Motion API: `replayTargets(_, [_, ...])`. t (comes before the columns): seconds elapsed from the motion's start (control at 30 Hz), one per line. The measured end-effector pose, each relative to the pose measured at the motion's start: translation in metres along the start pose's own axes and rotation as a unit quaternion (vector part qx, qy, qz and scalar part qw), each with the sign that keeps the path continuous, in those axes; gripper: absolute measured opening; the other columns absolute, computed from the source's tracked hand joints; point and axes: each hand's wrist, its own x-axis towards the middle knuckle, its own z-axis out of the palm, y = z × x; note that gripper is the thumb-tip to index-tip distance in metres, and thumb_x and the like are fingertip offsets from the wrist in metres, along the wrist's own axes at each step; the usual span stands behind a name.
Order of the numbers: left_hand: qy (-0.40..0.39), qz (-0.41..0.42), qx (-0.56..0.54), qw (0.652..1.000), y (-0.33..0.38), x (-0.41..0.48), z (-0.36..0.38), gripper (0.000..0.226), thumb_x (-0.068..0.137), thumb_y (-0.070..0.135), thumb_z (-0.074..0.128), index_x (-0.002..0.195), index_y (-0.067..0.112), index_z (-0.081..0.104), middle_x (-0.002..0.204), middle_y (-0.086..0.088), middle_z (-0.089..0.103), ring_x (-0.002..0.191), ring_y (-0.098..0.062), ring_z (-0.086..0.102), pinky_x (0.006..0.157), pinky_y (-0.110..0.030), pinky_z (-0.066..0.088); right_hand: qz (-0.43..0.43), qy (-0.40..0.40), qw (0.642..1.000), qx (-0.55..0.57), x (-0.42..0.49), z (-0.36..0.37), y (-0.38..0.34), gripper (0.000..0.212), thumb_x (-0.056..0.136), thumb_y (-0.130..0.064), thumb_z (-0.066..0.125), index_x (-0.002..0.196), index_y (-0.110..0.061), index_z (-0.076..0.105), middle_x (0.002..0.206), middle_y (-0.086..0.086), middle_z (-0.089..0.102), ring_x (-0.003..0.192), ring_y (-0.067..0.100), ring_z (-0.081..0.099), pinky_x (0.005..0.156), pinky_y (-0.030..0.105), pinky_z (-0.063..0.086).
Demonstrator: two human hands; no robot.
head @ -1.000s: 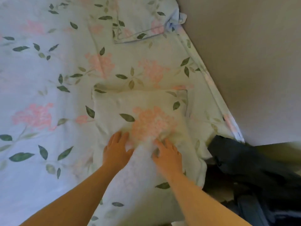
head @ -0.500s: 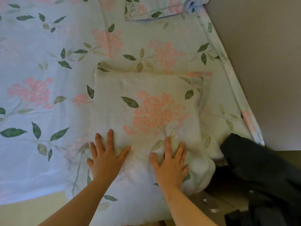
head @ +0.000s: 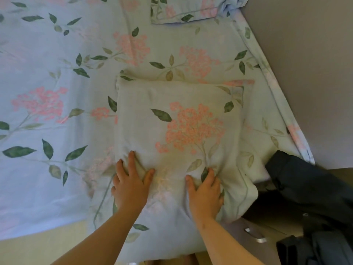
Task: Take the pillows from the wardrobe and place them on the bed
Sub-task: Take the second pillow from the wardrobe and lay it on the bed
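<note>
Change: both hands draw their fingers together since half a second ago, when they lay flat and fanned out on the pillow; the fingertips now sink into the cloth and creases gather round them. The pillow itself lies in the same place.
Pillow (head: 181, 115): floral case matching the sheet, pink blossoms and green leaves; it lies flat on the bed, near the bed's right edge. Its near end hangs over the near edge of the bed.
Left hand (head: 129, 186): palm down on the near left part of the pillow. Fingers are close together and pushed into the filling; a raised fold of cloth is pinched between thumb and forefinger.
Right hand (head: 207, 194): palm down on the near right part of the pillow. Fingers are curled into the cloth, thumb out to the left, and fabric is bunched in the grip.
Bed (head: 47, 64): covered by a pale blue floral sheet and set against the wall (head: 305, 64) on the right.
Second pillow (head: 181, 8): same pattern, at the far end of the bed beside the wall, well apart from the first.
Dark garment (head: 305, 184): heaped just beside the pillow's near right corner.
Metal handle (head: 256, 236): below the garment, on a pale surface.
</note>
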Motion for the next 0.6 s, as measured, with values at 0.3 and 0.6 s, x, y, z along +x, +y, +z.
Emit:
replayTargets(0.3, [0.018, -0.009, -0.058, 0.998, 0.008, 0.013, -0.015, 0.043, 0.093, 0.039, 0.040, 0.125, 0.011, 0.039, 0.119, -0.019, 0.055, 0.099, -0.039, 0.058, 0.078, -0.044, 0.046, -0.016, 0.063, 0.996, 0.054, 0.008, 0.000, -0.018, 0.024, 0.092, -0.025, 0.051, 0.094, -0.001, 0.052, 0.098, 0.017, 0.051, 0.092, 0.034, 0.050, 0.079, 0.042, 0.039])
replayTargets(0.6, [0.099, 0.081, -0.132, 0.983, 0.049, 0.004, -0.072, 0.027, 0.094, 0.041, 0.037, 0.101, 0.017, 0.046, 0.080, -0.003, 0.057, 0.065, -0.025, 0.049, 0.060, -0.032, 0.038, -0.021, 0.115, 0.949, 0.294, 0.003, -0.064, -0.048, 0.032, 0.096, -0.029, 0.039, 0.065, -0.024, 0.029, 0.067, 0.008, 0.044, 0.061, 0.024, 0.044, 0.058, 0.040, 0.040])
